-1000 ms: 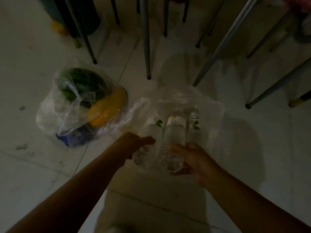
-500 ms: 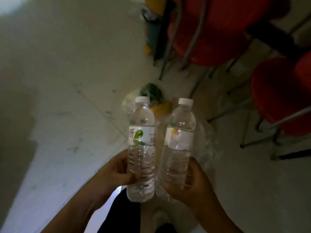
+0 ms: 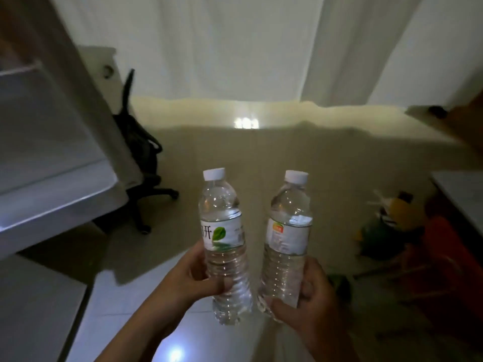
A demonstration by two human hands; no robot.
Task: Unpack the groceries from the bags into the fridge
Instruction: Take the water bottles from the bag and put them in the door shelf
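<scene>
I hold two clear water bottles upright in front of me, each with a white cap. My left hand [image 3: 194,276] grips the lower part of the left water bottle [image 3: 222,231], whose label has a green leaf. My right hand [image 3: 311,296] grips the base of the right water bottle [image 3: 288,231], which has an orange mark on its label. The open fridge [image 3: 52,184] fills the left edge, its white door shelf lit. A grocery bag [image 3: 384,226] with green and yellow produce lies on the floor at the right.
A black office chair [image 3: 141,163] stands behind the fridge door. White curtains [image 3: 235,48] hang across the back. Red chairs [image 3: 444,252] and a table edge [image 3: 462,194] crowd the right side. Tiled floor lies between fridge and chairs.
Both bottles came out of the bag on the floor and rose upright. My view swung left from the chairs and bags to the fridge and curtains.
</scene>
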